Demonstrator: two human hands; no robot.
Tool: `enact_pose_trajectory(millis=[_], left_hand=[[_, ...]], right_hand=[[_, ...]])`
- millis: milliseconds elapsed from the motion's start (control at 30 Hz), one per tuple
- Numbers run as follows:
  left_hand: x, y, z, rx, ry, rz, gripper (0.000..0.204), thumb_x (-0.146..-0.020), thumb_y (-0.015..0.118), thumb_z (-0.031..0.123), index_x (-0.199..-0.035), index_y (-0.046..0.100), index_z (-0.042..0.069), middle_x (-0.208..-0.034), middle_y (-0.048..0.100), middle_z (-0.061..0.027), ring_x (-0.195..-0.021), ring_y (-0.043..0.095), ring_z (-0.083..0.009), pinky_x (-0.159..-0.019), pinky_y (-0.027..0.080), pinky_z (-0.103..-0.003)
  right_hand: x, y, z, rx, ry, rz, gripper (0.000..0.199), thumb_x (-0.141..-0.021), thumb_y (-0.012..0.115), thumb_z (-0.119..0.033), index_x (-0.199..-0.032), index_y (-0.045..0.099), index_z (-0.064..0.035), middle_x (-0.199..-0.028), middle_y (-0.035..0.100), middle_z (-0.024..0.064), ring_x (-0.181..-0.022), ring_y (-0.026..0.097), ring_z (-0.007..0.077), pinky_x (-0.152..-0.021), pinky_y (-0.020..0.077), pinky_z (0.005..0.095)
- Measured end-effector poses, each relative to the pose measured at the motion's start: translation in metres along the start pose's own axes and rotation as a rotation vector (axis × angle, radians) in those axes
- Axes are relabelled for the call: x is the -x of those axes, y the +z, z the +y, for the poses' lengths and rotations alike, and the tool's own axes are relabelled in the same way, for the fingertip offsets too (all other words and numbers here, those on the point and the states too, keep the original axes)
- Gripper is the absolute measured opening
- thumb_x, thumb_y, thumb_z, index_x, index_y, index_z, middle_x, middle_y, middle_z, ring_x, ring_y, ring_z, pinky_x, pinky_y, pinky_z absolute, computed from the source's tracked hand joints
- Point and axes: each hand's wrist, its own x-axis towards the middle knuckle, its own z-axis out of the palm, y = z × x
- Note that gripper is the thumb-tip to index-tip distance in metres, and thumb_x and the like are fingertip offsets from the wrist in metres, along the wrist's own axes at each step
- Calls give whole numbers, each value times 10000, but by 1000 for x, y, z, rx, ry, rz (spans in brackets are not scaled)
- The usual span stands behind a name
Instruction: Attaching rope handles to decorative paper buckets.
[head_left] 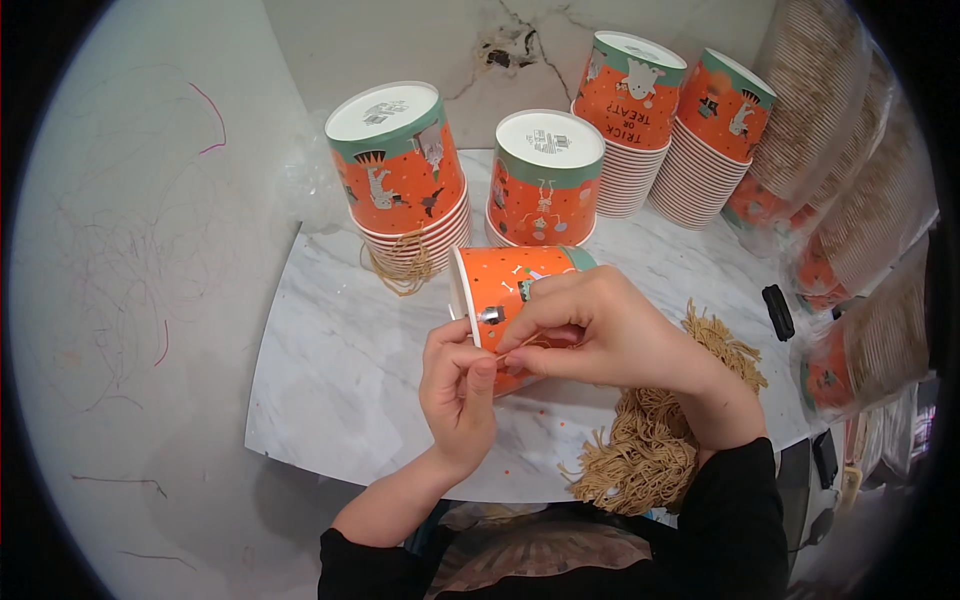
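An orange paper bucket with a green base band lies on its side on the table, its white-rimmed mouth toward the left. My left hand is closed at the near part of its rim, thumb and fingers drawn together. Against the bucket's side, my right hand pinches what looks like a thin tan cord, mostly hidden by the fingers. The fingertips of both hands nearly meet there. A thick bundle of tan cords lies under and beside my right forearm.
Upturned bucket stacks stand behind: one at left with loose cords at its foot, a shorter one, and two tall ones. Plastic-wrapped stacks line the right. A black object sits near the marble-patterned table's right edge.
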Motion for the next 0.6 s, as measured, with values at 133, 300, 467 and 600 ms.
enact_pose_trajectory(millis=[133, 300, 467, 600], left_hand=[[0, 2, 3, 9, -23, -4, 169, -1016, 579, 175, -945, 605, 24, -1182, 517, -144, -1065, 514, -147, -914, 415, -270], [-3, -1, 4, -91, 40, -61, 175, -1050, 490, 167, -981, 565, 25, -1196, 554, -130, -1072, 536, -144, -930, 427, -278], [-2, 7, 9, 208, -136, 25, 208, -1033, 468, 102, -1207, 478, -10, -1251, 548, -123, -1107, 542, -141, -958, 432, -279], [-5, 5, 7, 333, -229, 14, 369, -1022, 471, 91, -1354, 359, -26, -1286, 546, -126, -1158, 539, -166, -997, 426, -294]], right_hand=[[2, 3, 3, 78, -74, 35, 127, -785, 717, -144, -863, 712, -44, -729, 647, 80, -636, 634, 230, -577, 482, 316], [0, 1, 3, 201, -130, 178, 113, -774, 710, -126, -837, 662, -45, -759, 639, 68, -636, 641, 233, -556, 492, 328], [-1, 11, 16, 291, -205, 253, 107, -778, 701, -115, -843, 637, -58, -784, 613, 57, -632, 636, 236, -536, 498, 335], [-2, 13, 16, 391, -244, 267, 114, -782, 703, -122, -844, 625, -65, -788, 607, 54, -640, 636, 237, -521, 501, 343]])
